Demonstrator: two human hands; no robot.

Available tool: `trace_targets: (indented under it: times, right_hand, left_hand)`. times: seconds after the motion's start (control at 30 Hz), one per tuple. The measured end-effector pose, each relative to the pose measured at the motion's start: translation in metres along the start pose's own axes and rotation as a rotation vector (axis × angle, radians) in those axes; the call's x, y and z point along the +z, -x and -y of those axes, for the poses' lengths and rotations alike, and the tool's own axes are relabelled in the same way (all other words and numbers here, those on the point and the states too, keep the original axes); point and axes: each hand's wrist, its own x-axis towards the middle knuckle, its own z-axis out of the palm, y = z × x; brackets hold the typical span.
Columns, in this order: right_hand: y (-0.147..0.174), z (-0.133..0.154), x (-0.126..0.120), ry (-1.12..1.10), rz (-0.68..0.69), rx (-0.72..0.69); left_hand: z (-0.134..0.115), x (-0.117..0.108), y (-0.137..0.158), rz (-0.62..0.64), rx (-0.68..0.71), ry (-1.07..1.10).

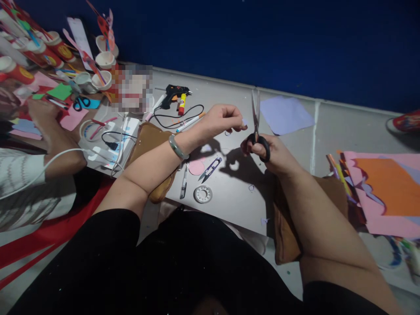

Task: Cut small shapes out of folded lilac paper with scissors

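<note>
My right hand grips a pair of scissors by its black handles, blades pointing up and away from me, nearly together. Left of it, my left hand is closed in a pinch. A tiny piece of lilac paper shows at its fingertips, mostly hidden. Both hands are raised over the table, apart from each other. Below them lie purple thread snips, a pink paper circle, a pen and a roll of tape. A lilac sheet lies beyond the scissors.
A black glue gun with its looping cable and a glue stick lie at the back. A power strip is to the left, near a co-worker's arm and several paper cups. Orange paper lies on pink sheets at the right.
</note>
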Motion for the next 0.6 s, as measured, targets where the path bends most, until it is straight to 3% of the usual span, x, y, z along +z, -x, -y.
trace_targets:
  times: [0.13,0.6]
  right_hand:
    - [0.0006,0.0050,0.0000,0.051,0.076,0.047]
    - [0.0005,0.0046,0.0007,0.080,0.097,0.059]
  left_hand:
    - [-0.0044,-0.0018,-0.0003,-0.021,0.008,-0.016]
    - [-0.0074,-0.0003,-0.0012,-0.078,0.008,0.014]
